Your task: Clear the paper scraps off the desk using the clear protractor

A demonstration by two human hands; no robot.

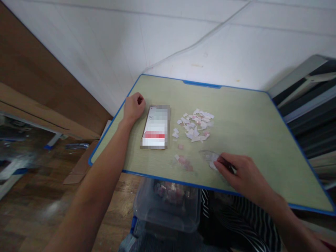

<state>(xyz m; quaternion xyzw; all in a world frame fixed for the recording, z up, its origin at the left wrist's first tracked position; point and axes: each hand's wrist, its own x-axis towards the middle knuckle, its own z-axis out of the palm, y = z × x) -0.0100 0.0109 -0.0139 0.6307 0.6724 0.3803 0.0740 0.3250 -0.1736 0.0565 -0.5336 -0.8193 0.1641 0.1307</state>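
Observation:
My left hand (134,107) rests on the table's left side, fingers curled into a loose fist with nothing seen in it. Just right of it lies a phone (156,127), its screen lit and partly blurred out. Near the front edge my right hand (240,171) pinches a small clear plastic bag (210,157) with something whitish in it. A loose pile of white and pinkish paper scraps (195,124) lies beyond the bag. Closer to me, some pinkish pieces in clear plastic (183,162) lie on the tabletop, their outline blurred.
The folding table (244,115) has a pale green top with a blue rim. Below its front edge, a clear plastic bin (168,213) holds many small wrapped pieces. A white wall (168,42) with a cable stands behind; grey folded frames (312,80) lean at right.

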